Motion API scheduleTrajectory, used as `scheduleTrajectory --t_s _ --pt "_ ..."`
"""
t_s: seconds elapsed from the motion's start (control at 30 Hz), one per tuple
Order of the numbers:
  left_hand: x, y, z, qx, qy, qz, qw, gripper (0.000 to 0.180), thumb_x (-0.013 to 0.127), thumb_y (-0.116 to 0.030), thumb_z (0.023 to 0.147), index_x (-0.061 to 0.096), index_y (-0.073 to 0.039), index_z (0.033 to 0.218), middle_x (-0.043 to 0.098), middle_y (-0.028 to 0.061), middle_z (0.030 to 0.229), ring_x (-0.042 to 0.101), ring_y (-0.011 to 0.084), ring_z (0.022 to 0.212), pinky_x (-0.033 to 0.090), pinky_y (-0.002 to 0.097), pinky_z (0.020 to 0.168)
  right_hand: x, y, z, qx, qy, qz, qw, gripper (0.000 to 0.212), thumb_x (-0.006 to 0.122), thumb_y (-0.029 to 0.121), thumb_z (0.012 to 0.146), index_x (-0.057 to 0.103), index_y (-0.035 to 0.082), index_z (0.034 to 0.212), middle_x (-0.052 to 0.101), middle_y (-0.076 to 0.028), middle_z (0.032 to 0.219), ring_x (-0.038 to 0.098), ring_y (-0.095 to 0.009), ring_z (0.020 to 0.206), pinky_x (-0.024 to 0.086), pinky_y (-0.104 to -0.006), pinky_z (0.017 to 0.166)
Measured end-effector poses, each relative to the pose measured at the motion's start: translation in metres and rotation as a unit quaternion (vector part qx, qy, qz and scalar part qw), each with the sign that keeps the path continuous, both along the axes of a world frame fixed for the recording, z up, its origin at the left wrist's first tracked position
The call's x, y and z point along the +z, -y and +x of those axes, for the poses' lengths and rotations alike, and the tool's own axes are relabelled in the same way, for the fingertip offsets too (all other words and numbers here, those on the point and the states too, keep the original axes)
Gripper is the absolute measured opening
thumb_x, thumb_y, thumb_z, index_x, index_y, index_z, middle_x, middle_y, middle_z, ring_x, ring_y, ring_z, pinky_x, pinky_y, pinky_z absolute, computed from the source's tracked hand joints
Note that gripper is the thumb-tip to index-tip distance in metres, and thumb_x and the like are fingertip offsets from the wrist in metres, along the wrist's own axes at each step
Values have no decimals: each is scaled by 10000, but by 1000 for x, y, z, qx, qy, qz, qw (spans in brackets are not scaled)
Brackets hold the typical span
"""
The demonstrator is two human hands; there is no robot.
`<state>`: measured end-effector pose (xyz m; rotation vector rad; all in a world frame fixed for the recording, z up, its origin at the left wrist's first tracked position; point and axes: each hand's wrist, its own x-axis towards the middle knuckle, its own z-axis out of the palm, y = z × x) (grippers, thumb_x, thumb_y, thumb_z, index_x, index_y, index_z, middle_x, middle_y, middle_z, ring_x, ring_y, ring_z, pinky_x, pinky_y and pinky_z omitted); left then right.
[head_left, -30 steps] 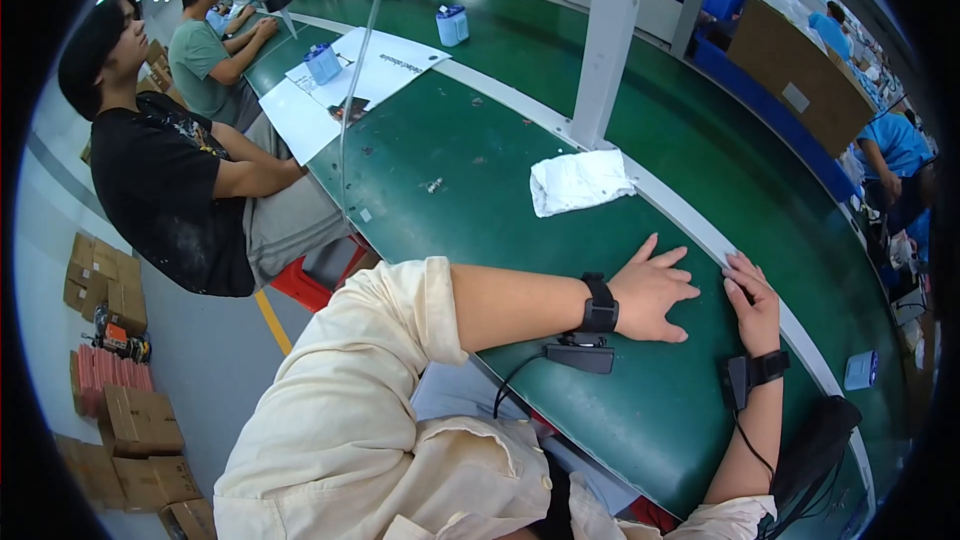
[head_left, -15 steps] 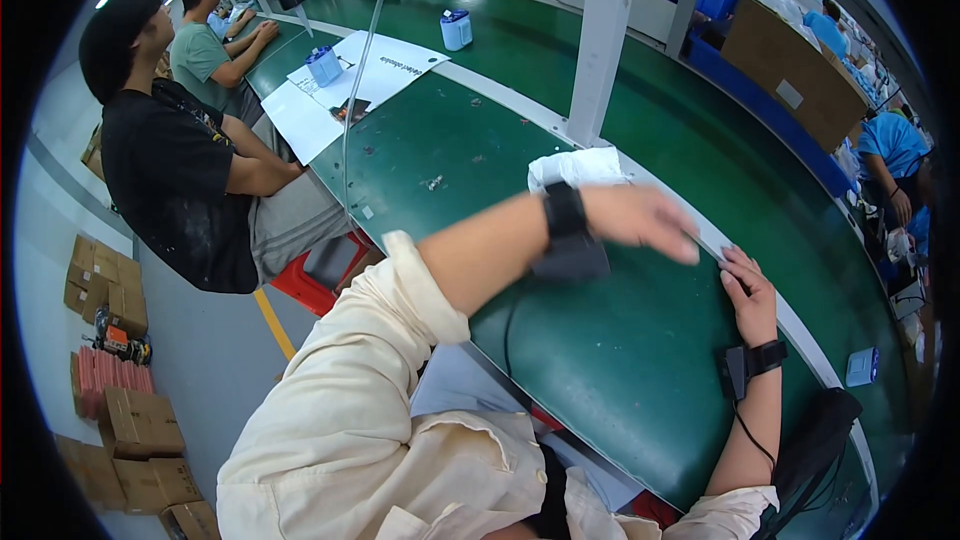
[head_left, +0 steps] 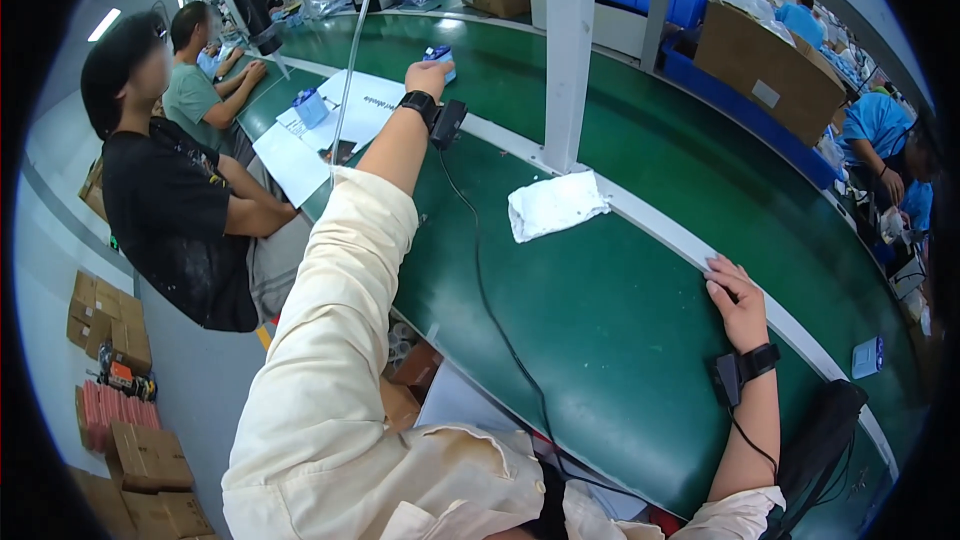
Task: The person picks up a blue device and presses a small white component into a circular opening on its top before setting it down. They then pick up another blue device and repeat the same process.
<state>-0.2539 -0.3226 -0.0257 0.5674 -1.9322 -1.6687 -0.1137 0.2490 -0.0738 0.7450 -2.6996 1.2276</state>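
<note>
My left hand (head_left: 428, 78) is stretched far forward over the white rail, its fingers closed at the near side of a small light-blue container (head_left: 440, 54) with a dark blue top. That hand covers part of the container, which stands on the green belt (head_left: 500, 58). My right hand (head_left: 738, 306) lies on the near side of the white rail at the right, fingers loosely spread and holding nothing. Between the hands, a crumpled white cloth-like bundle (head_left: 557, 207) lies on the green tabletop (head_left: 570, 330). Each wrist wears a black strap with a cabled box.
A similar blue container (head_left: 310, 108) sits on white paper sheets (head_left: 290, 160) at the left; another (head_left: 867, 357) stands on the belt at the right. A white post (head_left: 568, 60) rises from the rail. A hanging clear tube (head_left: 352, 50) is near my left arm. Two people sit to the left.
My left hand has swung from above the white bundle forward and left to the blue container, and its fingers have closed there. My right hand stays on the rail. The view has shifted slightly.
</note>
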Motion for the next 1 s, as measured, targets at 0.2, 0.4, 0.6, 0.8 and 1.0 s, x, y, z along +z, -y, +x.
scheduleTrajectory --t_s 0.2,0.4,0.6,0.8,1.0 --pt "-28 42 -53 186 75 -93 975 864 815 -302 634 397 91 1280 525 243 1235 537 319 1132 408 346 978 -8 -2 -2 -10 28 -48 998 168 595 74 850 675 6 981 650 -113 1114 507 -276 1211 261 -424 1096" --pt "-46 66 -84 179 78 -126 973 1042 834 -337 610 252 88 1362 419 257 1353 465 324 1227 360 341 1033 -9 3 -3 -23 34 -69 997 152 591 58 849 680 -7 954 662 -113 1072 529 -285 1175 295 -419 1071" --pt "-62 77 -105 129 100 -208 965 867 845 -355 591 448 65 1237 563 206 1216 562 329 1109 424 336 962 -14 1 -5 -30 39 -95 994 139 585 50 854 689 -4 930 666 -111 1049 544 -284 1141 318 -418 1053" --pt "-65 57 -92 189 46 -220 956 619 810 -341 647 568 -1 1105 652 162 1048 630 308 971 475 353 884 -14 3 -7 -27 38 -90 995 134 584 43 859 692 2 928 666 -107 1047 539 -279 1148 329 -407 1044" --pt "-19 10 -32 -69 -225 417 878 441 696 -318 781 557 -33 1088 615 136 1039 602 300 958 511 362 811 -17 0 -5 -18 37 -112 993 129 586 37 861 688 -4 928 666 -107 1051 544 -274 1146 346 -398 1034"
